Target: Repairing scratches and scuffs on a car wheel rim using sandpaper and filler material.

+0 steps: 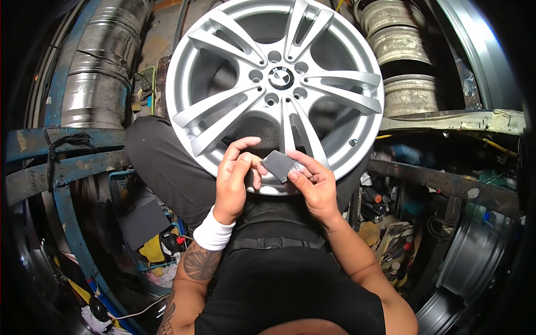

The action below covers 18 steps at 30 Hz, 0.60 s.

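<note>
A silver alloy wheel [201, 109] with twin spokes rests face-up across my lap. Over its near rim, my right hand [317, 187] pinches a small, dark grey square of what looks like sandpaper [279, 166] between thumb and fingers. My left hand [234, 176], a white band at its wrist, is just left of the square. Its fingers are loosely bent and apart, with the tips close to the square's left corner; whether they touch it I cannot tell. A round dark center cap [281, 78] sits in the wheel's hub.
Stacked metal wheel barrels stand at far left [100, 67] and far right [403, 61]. Blue metal framing [67, 151] runs along the left, and a dark rail [446, 181] along the right. A dark sheet [144, 223] lies on a cluttered blue crate at lower left.
</note>
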Available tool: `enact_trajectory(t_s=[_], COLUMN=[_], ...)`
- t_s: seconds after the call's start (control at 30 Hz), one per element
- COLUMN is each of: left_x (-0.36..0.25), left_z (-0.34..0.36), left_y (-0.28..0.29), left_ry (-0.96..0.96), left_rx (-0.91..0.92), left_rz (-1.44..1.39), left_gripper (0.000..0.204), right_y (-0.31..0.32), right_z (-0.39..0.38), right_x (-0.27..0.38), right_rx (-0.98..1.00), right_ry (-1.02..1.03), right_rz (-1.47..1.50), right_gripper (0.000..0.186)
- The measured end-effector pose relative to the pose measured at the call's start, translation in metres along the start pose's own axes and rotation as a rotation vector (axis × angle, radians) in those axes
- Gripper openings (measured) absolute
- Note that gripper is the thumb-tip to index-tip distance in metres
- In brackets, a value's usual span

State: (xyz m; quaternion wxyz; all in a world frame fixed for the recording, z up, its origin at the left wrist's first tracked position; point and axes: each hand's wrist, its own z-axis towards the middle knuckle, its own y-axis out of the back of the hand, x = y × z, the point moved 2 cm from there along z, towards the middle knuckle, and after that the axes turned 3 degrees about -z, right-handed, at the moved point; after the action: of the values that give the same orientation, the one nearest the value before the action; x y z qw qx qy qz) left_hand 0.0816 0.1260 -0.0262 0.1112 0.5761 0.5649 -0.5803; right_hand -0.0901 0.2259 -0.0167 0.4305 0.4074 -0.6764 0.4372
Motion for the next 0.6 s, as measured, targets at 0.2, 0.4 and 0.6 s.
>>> enact_trajectory(t_s=[0.2, 0.4, 0.6], left_x=[-0.001, -0.016, -0.014], left_z=[-0.008, -0.010, -0.012], left_y=[-0.013, -0.015, -0.020], left_ry=[-0.236, 0.020, -0.118], left_rx=[0.005, -0.027, 0.121], left_rz=[0.443, 0.265, 0.358], left_gripper=[0.059, 0.058, 0.063], right_y=[-0.004, 0.001, 0.011], right_z=[-0.002, 0.009, 0.011], right_x=[-0.005, 0.016, 0.024], right_rx=[-0.073, -0.170, -0.195], right_ry=[0.075, 0.801, 0.963], right_rz=[-0.171, -0.967, -1.022], right_gripper=[0.045, 0.050, 0.047])
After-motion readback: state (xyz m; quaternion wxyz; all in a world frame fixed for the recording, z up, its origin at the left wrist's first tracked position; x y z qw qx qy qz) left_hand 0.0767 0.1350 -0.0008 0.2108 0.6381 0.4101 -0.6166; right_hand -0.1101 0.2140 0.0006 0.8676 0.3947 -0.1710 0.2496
